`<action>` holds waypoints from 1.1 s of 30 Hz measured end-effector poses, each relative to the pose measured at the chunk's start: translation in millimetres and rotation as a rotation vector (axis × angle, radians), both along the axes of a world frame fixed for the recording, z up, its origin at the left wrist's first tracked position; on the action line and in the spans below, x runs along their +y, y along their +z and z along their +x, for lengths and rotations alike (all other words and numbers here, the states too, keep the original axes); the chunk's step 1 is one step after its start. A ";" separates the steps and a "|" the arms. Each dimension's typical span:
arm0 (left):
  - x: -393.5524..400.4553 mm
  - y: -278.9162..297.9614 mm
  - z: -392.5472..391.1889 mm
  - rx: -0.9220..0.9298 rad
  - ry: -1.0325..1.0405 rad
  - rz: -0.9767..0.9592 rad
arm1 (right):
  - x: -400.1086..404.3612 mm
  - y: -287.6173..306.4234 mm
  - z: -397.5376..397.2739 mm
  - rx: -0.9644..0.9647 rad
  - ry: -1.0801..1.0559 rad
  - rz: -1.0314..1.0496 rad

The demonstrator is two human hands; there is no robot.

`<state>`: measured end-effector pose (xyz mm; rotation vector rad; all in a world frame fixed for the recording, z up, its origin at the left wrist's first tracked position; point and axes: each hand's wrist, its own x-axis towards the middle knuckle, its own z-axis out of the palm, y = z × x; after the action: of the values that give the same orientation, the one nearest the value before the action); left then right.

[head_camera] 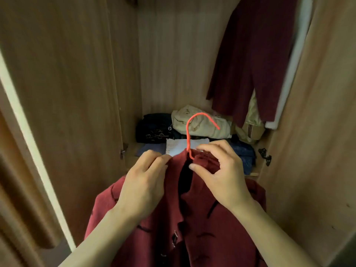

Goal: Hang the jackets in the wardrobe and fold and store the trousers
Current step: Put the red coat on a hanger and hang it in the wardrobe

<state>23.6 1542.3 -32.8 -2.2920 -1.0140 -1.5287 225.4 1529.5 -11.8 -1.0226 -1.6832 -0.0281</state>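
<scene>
A red jacket (194, 218) with dark toggles hangs on an orange hanger in front of me, low in the centre. The hanger's hook (194, 124) sticks up out of the collar. My left hand (143, 182) pinches the left side of the collar. My right hand (221, 170) grips the right side of the collar just beside the hook's stem. The hanger's shoulders are hidden inside the jacket.
The open wooden wardrobe (173, 64) is ahead. A maroon garment (250, 60) hangs at the upper right. On the wardrobe floor lie a cream bundle (200, 124), dark folded clothes (154, 128), blue fabric (242, 153) and a white sheet (177, 147). Door panels flank both sides.
</scene>
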 end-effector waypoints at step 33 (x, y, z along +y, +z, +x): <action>250.0 151.3 31.9 0.072 0.495 0.490 | 313.3 122.7 74.0 -0.072 0.050 0.709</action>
<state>55.5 1792.3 118.5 -1.6034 -0.9603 -1.2946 299.5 1842.8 110.9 -0.4455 -1.5783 -0.5925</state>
